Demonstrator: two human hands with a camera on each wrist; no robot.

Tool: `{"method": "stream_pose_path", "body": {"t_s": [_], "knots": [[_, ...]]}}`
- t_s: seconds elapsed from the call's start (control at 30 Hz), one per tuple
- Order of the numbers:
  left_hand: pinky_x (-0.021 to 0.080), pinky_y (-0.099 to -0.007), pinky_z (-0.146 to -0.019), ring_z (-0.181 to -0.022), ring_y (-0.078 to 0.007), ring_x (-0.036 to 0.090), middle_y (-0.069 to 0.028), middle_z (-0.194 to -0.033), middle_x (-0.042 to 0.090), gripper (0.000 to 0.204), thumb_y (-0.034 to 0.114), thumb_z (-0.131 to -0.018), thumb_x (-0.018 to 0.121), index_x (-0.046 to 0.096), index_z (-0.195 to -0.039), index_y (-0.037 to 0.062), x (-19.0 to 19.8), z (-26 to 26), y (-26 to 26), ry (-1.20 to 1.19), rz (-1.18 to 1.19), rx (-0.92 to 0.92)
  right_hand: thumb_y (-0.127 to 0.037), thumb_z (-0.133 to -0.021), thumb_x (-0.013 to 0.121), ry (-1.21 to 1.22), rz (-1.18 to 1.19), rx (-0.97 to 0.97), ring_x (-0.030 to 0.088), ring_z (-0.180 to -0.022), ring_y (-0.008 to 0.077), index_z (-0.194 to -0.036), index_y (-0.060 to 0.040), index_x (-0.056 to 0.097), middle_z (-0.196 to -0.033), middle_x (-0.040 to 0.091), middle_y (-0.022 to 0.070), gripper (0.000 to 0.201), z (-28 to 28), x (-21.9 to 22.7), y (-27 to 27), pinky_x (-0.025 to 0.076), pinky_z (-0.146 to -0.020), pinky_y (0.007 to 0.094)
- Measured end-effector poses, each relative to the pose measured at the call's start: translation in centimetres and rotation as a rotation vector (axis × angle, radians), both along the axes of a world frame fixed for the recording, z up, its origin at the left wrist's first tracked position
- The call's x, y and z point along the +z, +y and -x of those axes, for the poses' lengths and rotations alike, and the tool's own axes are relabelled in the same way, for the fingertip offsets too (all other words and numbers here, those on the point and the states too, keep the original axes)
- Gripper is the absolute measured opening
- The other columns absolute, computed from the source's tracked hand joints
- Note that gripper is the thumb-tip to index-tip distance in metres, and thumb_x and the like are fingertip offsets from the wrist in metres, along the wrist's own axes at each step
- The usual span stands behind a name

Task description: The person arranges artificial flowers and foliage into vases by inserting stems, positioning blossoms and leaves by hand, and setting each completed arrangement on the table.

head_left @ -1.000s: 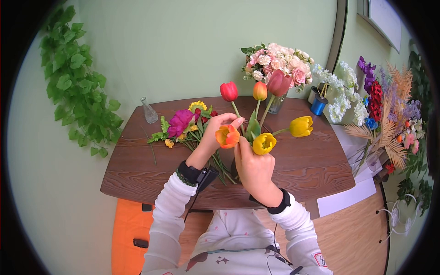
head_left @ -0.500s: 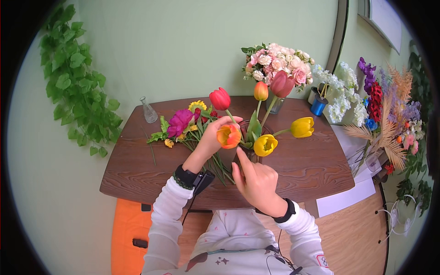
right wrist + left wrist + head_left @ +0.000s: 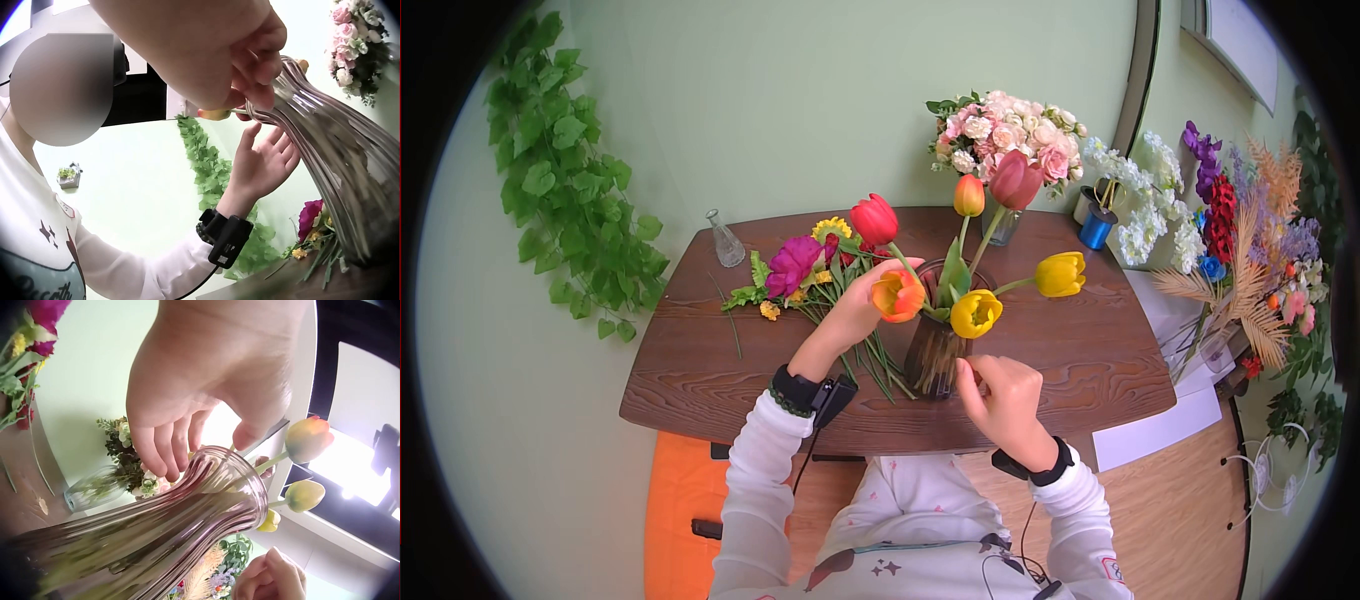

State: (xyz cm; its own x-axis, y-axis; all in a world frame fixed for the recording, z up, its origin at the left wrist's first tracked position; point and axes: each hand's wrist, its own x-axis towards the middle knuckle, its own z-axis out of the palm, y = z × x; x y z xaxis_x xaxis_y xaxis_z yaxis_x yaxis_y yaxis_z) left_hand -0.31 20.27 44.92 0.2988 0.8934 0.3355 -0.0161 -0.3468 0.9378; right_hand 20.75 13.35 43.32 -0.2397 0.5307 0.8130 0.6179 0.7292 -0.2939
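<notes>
A ribbed glass vase (image 3: 935,368) stands upright near the table's front, its mouth partly behind blooms in the head view. From it lean a red tulip (image 3: 874,218), an orange tulip (image 3: 898,297), a dusky pink tulip (image 3: 1015,182) and several others in orange and yellow. My left hand (image 3: 858,308) is at the vase's left, fingers relaxed right by the rim; the left wrist view shows its fingertips (image 3: 172,475) beside the glass (image 3: 200,506). Just right of the vase my right hand (image 3: 1006,402) hovers with fingers loosely curled and nothing in them.
Loose flowers with a magenta bloom (image 3: 793,266) lie left of the vase on the dark wooden table (image 3: 1090,360). A small clear bottle (image 3: 726,243) stands at the back left. Behind are pink roses (image 3: 1050,150) in glass and a blue spool (image 3: 1096,230); more flowers crowd the right.
My right hand has let go among the tulips and drawn back, down and to the right. The red tulip has tipped leftward. My left hand has stayed near the rim.
</notes>
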Motion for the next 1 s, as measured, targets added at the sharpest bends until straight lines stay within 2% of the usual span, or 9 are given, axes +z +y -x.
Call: {"method": "stream_pose_path", "body": {"t_s": [0.1,0.17,0.27,0.37,0.5,0.57,0.8,0.87,1.0], "knots": [[0.038,-0.0237,-0.089,-0.101,-0.0096,0.049,-0.0022,-0.11,0.053,0.053,0.005,-0.079,0.06,0.039,-0.127,0.0026,-0.3,0.0,-0.3,-0.15,0.124,-0.099,-0.012,-0.075,0.062,0.01,0.07,-0.018,0.048,-0.039,0.0218,-0.061,-0.007,0.057,-0.046,0.048,0.0052,0.015,-0.5,0.0,0.2,0.036,-0.039,0.0315],[0.036,-0.0266,-0.093,-0.107,-0.0119,0.046,-0.0032,-0.118,0.049,0.061,0.012,-0.076,0.065,0.036,-0.129,0.0019,0.2,-0.2,-1.5,0.111,0.063,-0.059,-0.013,-0.077,0.06,0.045,0.123,-0.023,0.048,-0.039,0.0222,-0.061,-0.0066,0.057,-0.045,0.048,0.006,0.018,-0.6,-0.2,0.5,0.036,-0.039,0.0315],[0.034,-0.0287,-0.095,-0.11,-0.0142,0.045,-0.0041,-0.122,0.046,0.067,0.018,-0.074,0.07,0.036,-0.129,0.0025,-2.5,-0.4,0.2,0.198,-0.078,-0.167,-0.014,-0.078,0.059,0.045,0.166,-0.029,0.048,-0.039,0.0224,-0.06,-0.0062,0.057,-0.045,0.048,0.0067,0.019,-0.8,-0.5,0.7,0.035,-0.039,0.0313],[0.033,-0.0296,-0.096,-0.111,-0.0147,0.044,-0.0049,-0.122,0.047,0.07,0.021,-0.071,0.074,0.036,-0.128,0.0027,-3.5,-0.9,1.2,0.313,-0.153,-0.139,-0.014,-0.078,0.059,0.056,0.174,-0.031,0.048,-0.038,0.0225,-0.06,-0.0058,0.056,-0.044,0.047,0.0071,0.02,-1.0,-0.8,0.8,0.035,-0.038,0.0312],[0.034,-0.029,-0.096,-0.111,-0.0141,0.044,-0.0056,-0.121,0.048,0.07,0.022,-0.07,0.075,0.039,-0.126,0.0032,-3.8,-2.3,1.6,0.151,-0.232,-0.18,-0.014,-0.078,0.059,0.063,0.186,-0.04,0.047,-0.038,0.0228,-0.059,-0.0055,0.055,-0.044,0.046,0.0075,0.021,-1.4,-1.2,0.8,0.034,-0.038,0.0314],[0.033,-0.0287,-0.098,-0.111,-0.0122,0.045,-0.0014,-0.12,0.046,0.073,0.01,-0.07,0.075,0.033,-0.129,0.0037,-3.3,-2.7,0.9,0.115,-0.172,-0.14,-0.014,-0.078,0.059,0.074,0.197,-0.049,0.047,-0.038,0.0231,-0.058,-0.0053,0.054,-0.044,0.045,0.0079,0.023,-1.6,-1.5,0.8,0.033,-0.038,0.0319],[0.035,-0.0279,-0.095,-0.11,-0.0135,0.045,-0.0042,-0.117,0.049,0.07,0.009,-0.067,0.076,0.037,-0.125,0.0029,-3.9,-3.0,1.4,0.247,-0.18,-0.114,-0.014,-0.078,0.059,0.105,0.222,-0.05,0.046,-0.038,0.0236,-0.057,-0.0048,0.051,-0.044,0.044,0.0088,0.025,-2.1,-2.4,0.6,0.033,-0.038,0.0327],[0.036,-0.0276,-0.093,-0.108,-0.0134,0.047,-0.0043,-0.114,0.051,0.067,0.01,-0.067,0.076,0.039,-0.123,0.0028,-4.1,-3.6,1.2,0.085,-0.207,-0.101,-0.015,-0.078,0.059,0.121,0.252,-0.052,0.045,-0.038,0.0239,-0.056,-0.0045,0.05,-0.044,0.045,0.0091,0.026,-2.2,-2.7,0.6,0.033,-0.038,0.0326],[0.036,-0.0273,-0.092,-0.106,-0.0133,0.048,-0.0049,-0.112,0.052,0.066,0.012,-0.068,0.076,0.039,-0.123,0.0024,-3.3,-4.1,0.5,0.087,-0.262,-0.071,-0.015,-0.078,0.059,0.126,0.264,-0.064,0.045,-0.038,0.0241,-0.057,-0.0042,0.051,-0.045,0.044,0.0092,0.025,-2.5,-3.3,0.4,0.033,-0.039,0.0328]]}}
